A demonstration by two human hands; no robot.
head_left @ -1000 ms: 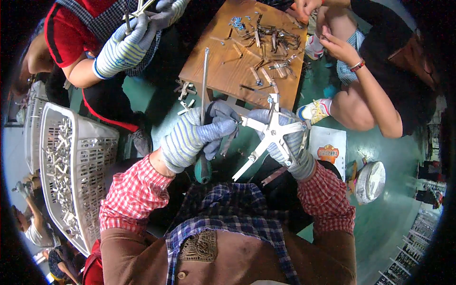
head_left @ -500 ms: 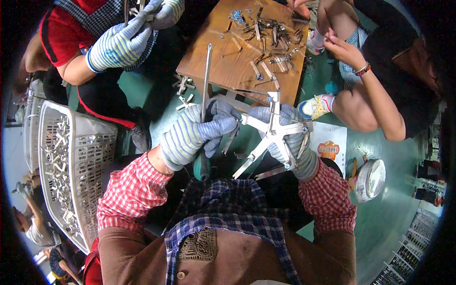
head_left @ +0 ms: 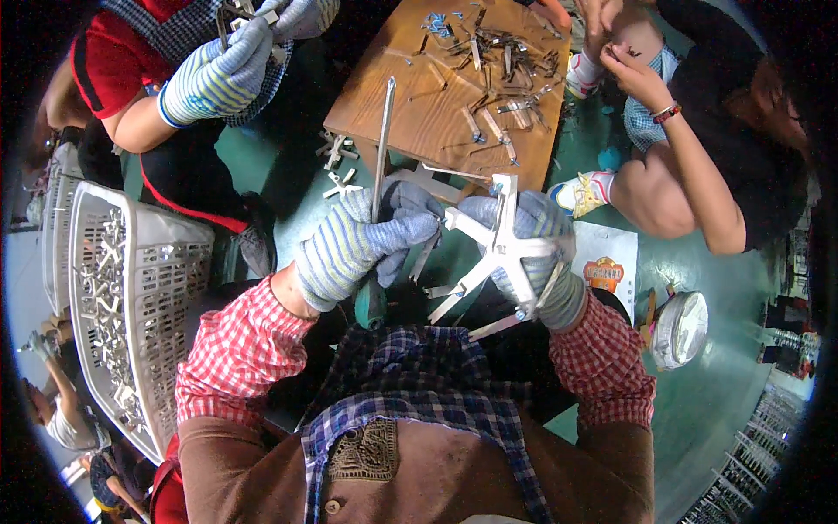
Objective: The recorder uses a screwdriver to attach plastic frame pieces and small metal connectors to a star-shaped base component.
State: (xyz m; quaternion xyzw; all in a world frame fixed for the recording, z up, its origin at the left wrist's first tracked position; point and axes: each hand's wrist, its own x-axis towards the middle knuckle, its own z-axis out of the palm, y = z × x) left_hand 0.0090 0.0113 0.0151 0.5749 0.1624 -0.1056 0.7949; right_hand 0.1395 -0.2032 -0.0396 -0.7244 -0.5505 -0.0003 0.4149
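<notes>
My left hand (head_left: 345, 251), in a grey glove with striped back, is closed around a screwdriver (head_left: 382, 153). Its metal shaft points up and away, and the green handle sticks out below my fist. The thumb and fingertips come close to one arm of a white star-shaped frame (head_left: 502, 248); whether they touch it I cannot tell. That frame has several arms with blue screws near some ends. Behind it, my right hand (head_left: 546, 223), gloved alike, is wrapped around the hub. Thin strips hang from the frame's lower arms. My right fingers are partly hidden by it.
A wooden table (head_left: 367, 109) ahead carries metal strips (head_left: 511, 65) and blue screws (head_left: 436, 24). White crate (head_left: 170, 262) at left holds similar star pieces. Co-workers sit at far left and right. A round wrapped stool (head_left: 681, 330) stands right; star pieces (head_left: 339, 183) lie on the floor.
The star-shaped frame has turned in my right hand, so fewer of its screws show. My left hand with the screwdriver stays nearly still. The co-workers' hands have shifted a little.
</notes>
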